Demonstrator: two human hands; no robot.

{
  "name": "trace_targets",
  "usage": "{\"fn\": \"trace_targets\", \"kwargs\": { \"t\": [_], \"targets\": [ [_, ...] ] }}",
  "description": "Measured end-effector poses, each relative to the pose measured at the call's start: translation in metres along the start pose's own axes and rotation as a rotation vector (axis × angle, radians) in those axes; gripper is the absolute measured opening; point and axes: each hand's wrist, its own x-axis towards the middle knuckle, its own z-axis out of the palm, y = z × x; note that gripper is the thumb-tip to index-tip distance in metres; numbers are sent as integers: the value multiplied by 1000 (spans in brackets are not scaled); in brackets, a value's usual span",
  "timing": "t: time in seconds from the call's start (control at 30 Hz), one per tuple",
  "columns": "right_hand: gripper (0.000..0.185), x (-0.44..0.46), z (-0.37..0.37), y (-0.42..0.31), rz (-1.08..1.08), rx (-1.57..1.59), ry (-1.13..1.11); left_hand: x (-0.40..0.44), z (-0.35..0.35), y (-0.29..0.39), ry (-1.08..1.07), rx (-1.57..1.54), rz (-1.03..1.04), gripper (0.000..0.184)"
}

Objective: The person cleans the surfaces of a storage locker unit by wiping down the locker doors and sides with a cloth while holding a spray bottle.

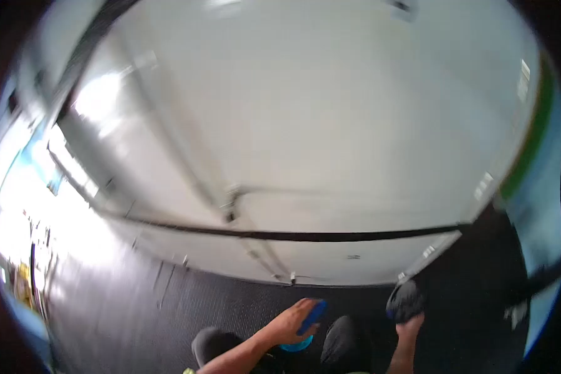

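My left hand (288,324) is closed around a flat blue object (311,316), whose exact kind I cannot make out. Just below that hand, a turquoise round thing (297,344) shows between my knees, partly covered. Over to the right, my right hand (410,324) grips a dark grey rounded pad (406,300) with a bluish edge, close to the lower right corner of a large white panel (355,124). Motion blurs both hands somewhat.
A dark strip (318,236) runs across the white panel's lower part. Below lies a dark textured floor (199,299). My bent knees (346,343) are at the bottom. Bright light floods the left, and a light blue surface (530,230) stands at the right.
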Motion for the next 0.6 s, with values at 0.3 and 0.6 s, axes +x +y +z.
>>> {"fn": "trace_targets", "kwargs": {
  "t": [0.3,0.6],
  "targets": [
    [52,-37,66,42,176,-375,-404,-13,6,14,-274,-282,420,69],
    [46,-32,160,25,322,-506,24,-22,-70,1,-8,-374,150,62]
  ]
}}
